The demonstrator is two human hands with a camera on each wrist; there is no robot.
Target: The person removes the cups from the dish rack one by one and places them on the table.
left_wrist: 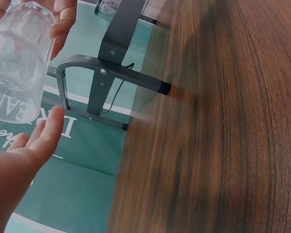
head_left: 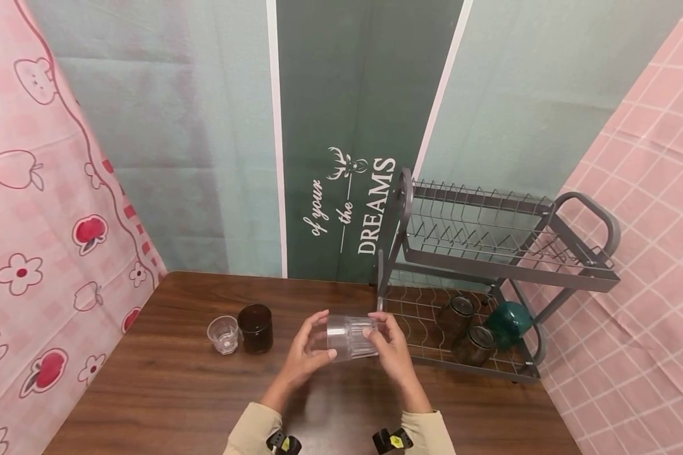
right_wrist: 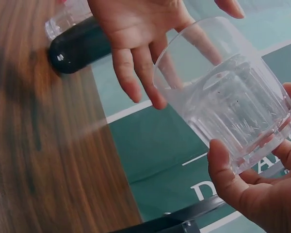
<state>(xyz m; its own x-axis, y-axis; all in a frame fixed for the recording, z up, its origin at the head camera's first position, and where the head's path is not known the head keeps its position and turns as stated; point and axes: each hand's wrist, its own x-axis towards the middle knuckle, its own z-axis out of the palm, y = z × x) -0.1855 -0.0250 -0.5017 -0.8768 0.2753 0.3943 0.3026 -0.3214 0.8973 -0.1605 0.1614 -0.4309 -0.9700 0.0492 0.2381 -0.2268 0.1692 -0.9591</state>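
The right hand [head_left: 393, 349] is pinching a tilted glass [head_left: 344, 338] near its base.
The left hand [head_left: 306, 359] is holding its fingers spread by the rim.

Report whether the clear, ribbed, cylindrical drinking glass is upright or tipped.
Tipped: the ribbed glass is held sideways, rim toward the bare left hand, base gripped by the bare right hand.

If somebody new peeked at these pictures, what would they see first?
Probably the clear glass, held sideways above the table in the right hand, with the left hand at its open end. Next, maybe the gray rack on the right, with a teal cup down low. Behind the table, white DREAMS letters stand out on dark green cloth.
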